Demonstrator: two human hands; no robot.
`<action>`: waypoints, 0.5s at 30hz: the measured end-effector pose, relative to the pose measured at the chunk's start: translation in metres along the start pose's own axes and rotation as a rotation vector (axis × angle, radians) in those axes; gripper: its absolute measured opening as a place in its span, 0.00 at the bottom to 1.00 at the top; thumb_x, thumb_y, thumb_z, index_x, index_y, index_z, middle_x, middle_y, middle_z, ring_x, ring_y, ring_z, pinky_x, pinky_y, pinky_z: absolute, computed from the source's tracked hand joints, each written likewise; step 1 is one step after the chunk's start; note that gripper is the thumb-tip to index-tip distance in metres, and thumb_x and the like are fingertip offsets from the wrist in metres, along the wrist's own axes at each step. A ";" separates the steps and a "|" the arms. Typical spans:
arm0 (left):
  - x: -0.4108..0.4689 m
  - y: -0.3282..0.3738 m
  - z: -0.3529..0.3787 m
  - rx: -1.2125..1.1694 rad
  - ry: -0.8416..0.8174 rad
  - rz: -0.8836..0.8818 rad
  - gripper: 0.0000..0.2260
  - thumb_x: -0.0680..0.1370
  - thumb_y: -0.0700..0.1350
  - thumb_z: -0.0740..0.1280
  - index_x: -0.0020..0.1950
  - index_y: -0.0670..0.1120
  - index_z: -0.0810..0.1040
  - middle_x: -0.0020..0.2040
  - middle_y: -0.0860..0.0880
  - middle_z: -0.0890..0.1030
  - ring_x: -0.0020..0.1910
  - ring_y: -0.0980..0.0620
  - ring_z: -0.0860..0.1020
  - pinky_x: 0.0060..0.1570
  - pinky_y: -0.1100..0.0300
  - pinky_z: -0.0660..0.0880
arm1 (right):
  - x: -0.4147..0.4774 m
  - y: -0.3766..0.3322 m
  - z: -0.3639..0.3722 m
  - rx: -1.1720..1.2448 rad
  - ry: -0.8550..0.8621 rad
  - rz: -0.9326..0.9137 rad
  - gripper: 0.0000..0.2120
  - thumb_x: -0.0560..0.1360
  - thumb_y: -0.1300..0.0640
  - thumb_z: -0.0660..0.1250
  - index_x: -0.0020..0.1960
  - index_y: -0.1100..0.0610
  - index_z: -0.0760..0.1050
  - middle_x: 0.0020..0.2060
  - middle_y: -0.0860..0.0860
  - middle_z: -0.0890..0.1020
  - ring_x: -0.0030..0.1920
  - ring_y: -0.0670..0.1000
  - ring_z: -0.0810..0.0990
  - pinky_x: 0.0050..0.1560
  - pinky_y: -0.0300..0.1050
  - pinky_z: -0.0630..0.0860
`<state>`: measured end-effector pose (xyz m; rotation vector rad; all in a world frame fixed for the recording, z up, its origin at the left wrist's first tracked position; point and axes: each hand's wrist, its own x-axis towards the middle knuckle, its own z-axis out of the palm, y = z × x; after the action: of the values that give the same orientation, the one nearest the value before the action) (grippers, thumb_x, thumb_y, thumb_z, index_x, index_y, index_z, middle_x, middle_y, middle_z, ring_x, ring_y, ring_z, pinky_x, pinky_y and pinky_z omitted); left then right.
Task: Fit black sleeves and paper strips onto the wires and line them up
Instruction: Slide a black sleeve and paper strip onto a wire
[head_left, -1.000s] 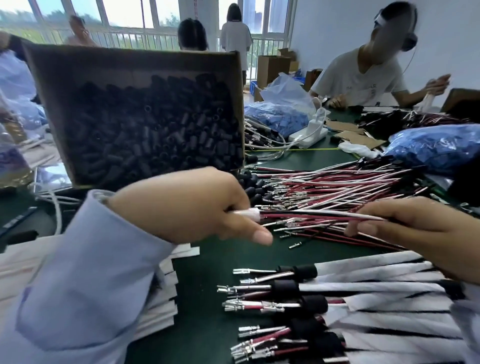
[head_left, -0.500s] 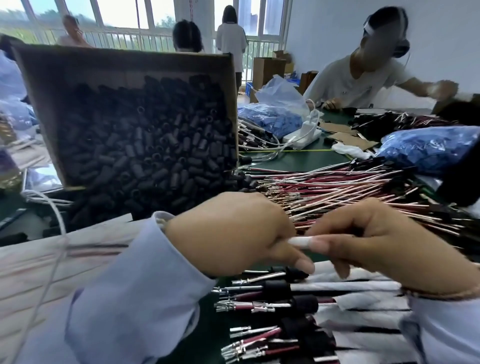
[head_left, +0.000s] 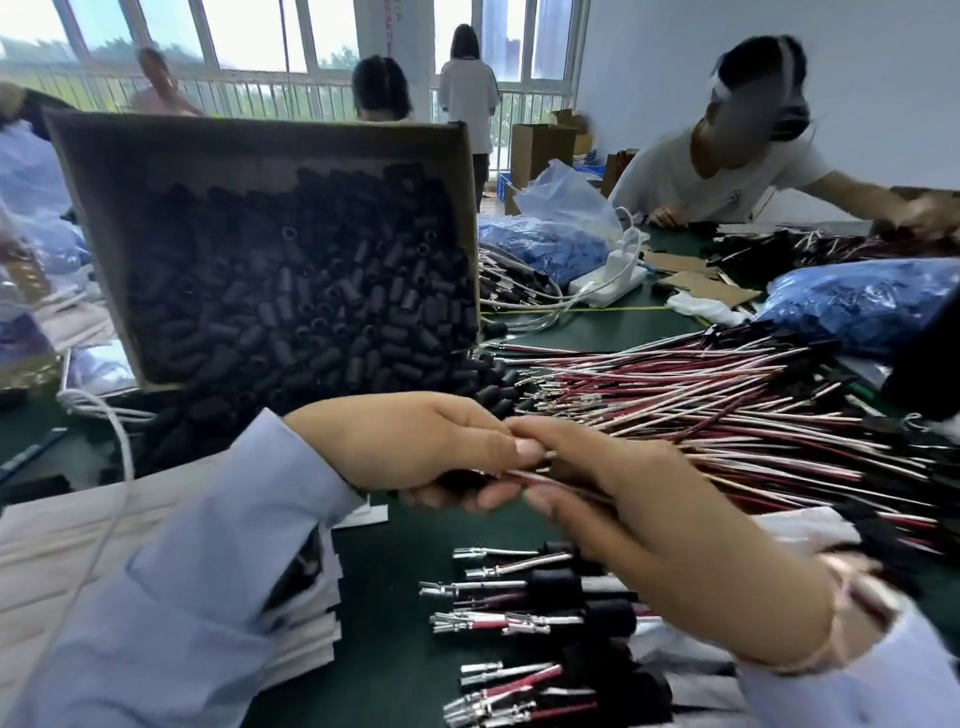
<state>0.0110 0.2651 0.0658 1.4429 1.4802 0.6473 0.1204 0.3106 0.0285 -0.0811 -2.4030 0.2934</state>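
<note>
Mid-tabletop, left hand and right hand both pinch one wire, fingertips touching. Likely light and floppy with a bendable terminal, so grip just behind the tip. About five finished sets at near edge. Pile and sleeves in box: uncountable.

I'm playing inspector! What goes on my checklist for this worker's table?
Surface: green table top, mostly covered.
Job's things: cardboard box of black sleeves; pile of red and white wires; sleeved wires lined up in front; stack of paper strips at left.
Clutter: blue bags, cardboard scraps.
Grips: left hand and right hand both pinch one wire.
Cables: white cable at left; power strip with its lead.
Surroundings: seated worker, others standing, windows.
</note>
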 end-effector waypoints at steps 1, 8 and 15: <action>0.000 -0.002 -0.005 -0.095 0.020 -0.011 0.15 0.77 0.56 0.61 0.36 0.48 0.74 0.27 0.51 0.70 0.20 0.57 0.61 0.20 0.68 0.59 | -0.041 0.018 -0.065 0.044 -0.140 0.021 0.15 0.78 0.51 0.61 0.64 0.46 0.75 0.43 0.37 0.82 0.41 0.37 0.78 0.43 0.33 0.73; 0.003 -0.006 -0.012 -0.738 0.093 0.234 0.11 0.69 0.38 0.59 0.50 0.44 0.68 0.31 0.44 0.74 0.18 0.59 0.62 0.18 0.73 0.58 | -0.042 0.047 -0.063 0.277 0.196 0.248 0.14 0.74 0.45 0.63 0.60 0.38 0.73 0.43 0.44 0.84 0.41 0.45 0.82 0.41 0.49 0.78; 0.012 -0.004 0.013 -0.521 0.310 0.408 0.13 0.80 0.51 0.56 0.50 0.45 0.76 0.18 0.49 0.67 0.14 0.59 0.58 0.19 0.71 0.58 | -0.048 0.045 -0.066 0.263 0.207 0.216 0.09 0.75 0.43 0.65 0.53 0.42 0.79 0.36 0.46 0.84 0.36 0.48 0.81 0.34 0.49 0.76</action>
<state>0.0222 0.2732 0.0539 1.2662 1.1163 1.4458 0.1990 0.3604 0.0353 -0.2388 -2.1335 0.6651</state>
